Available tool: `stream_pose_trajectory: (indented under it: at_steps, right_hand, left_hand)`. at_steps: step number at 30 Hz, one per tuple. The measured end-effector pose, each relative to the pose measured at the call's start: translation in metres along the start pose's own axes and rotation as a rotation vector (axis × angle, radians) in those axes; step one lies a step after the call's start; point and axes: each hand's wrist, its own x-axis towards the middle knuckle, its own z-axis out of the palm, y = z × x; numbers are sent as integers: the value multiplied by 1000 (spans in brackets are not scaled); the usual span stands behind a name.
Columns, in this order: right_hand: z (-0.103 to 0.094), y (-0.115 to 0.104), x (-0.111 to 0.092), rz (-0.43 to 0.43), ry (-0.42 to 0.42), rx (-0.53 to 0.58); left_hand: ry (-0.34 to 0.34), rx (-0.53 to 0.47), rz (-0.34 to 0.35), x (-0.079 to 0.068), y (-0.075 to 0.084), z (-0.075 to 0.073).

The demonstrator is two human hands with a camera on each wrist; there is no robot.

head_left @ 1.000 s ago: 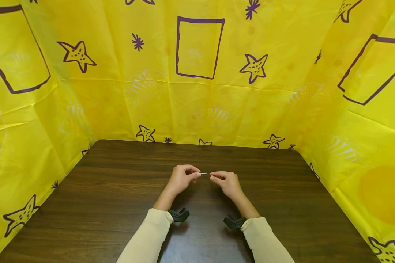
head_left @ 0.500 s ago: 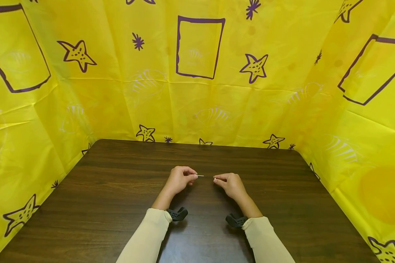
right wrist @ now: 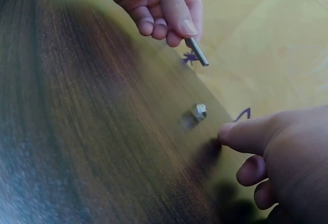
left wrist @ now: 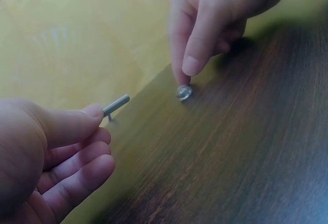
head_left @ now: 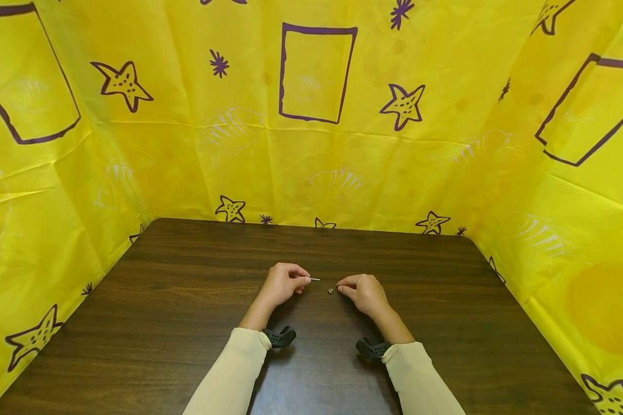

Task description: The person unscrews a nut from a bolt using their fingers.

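Observation:
My left hand (head_left: pixel 286 283) pinches a thin metal bolt (left wrist: pixel 117 105) between thumb and forefinger. Its threaded shank points toward the other hand; the rest is hidden by the fingers. Apart from the bolt's end, a small shiny metal nut (right wrist: pixel 200 112) shows between the two hands, just by the right fingertips. Whether the nut (head_left: pixel 330 290) touches the tabletop is hard to tell. My right hand (head_left: pixel 362 293) is close beside it, thumb and forefinger stretched toward it and the other fingers loosely bent. A gap separates these fingers from the nut in the head and right wrist views.
Under both hands spreads a dark wood-grain table (head_left: pixel 187 323). A yellow cloth (head_left: pixel 311 150) printed with purple stars and frames hangs behind and along both sides. Each wrist wears a black strap mount.
Both hands have drawn apart slightly, so the bolt is farther from the right fingertips. The nut has left the right hand's pinch and now shows below and left of its fingers.

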Motion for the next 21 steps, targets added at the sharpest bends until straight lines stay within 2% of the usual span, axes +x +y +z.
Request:
stream_pose_trajectory:
  at_steps: [21]
  right_hand:
    - [3,2,2,-17,-1,22]
  left_hand:
    - [0,-9,-4,0,-2,0]
